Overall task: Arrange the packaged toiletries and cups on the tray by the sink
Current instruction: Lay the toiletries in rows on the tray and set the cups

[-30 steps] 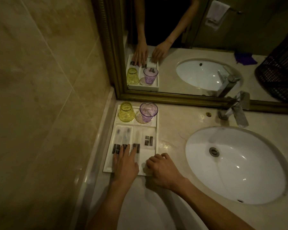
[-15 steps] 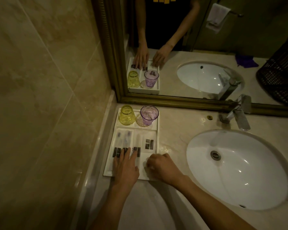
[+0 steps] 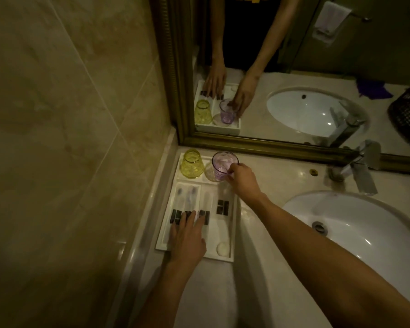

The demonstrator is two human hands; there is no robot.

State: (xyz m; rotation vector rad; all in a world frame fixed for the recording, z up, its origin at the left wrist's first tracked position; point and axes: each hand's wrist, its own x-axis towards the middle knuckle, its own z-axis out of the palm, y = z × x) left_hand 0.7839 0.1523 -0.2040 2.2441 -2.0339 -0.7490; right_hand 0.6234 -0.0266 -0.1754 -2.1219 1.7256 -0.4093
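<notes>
A white tray (image 3: 232,233) lies on the counter against the left wall. At its far end a yellow cup (image 3: 191,164) stands upside down, and a purple cup (image 3: 222,165) stands upright beside it. My right hand (image 3: 243,179) grips the purple cup's rim from the right. Several packaged toiletries (image 3: 189,204) with dark labels lie side by side in the tray. Flat on the near ends of these packages rests my left hand (image 3: 187,240), fingers spread. A small round white soap (image 3: 223,249) sits in the tray's near right corner.
An oval white sink (image 3: 365,233) fills the counter to the right, its chrome faucet (image 3: 362,171) at the back. A gold-framed mirror (image 3: 294,147) stands right behind the tray. The tiled wall (image 3: 69,138) bounds the left side.
My right hand left the near right corner of the tray, uncovering the round soap, and reached forward to take the purple cup's rim. My left hand has stayed on the packages.
</notes>
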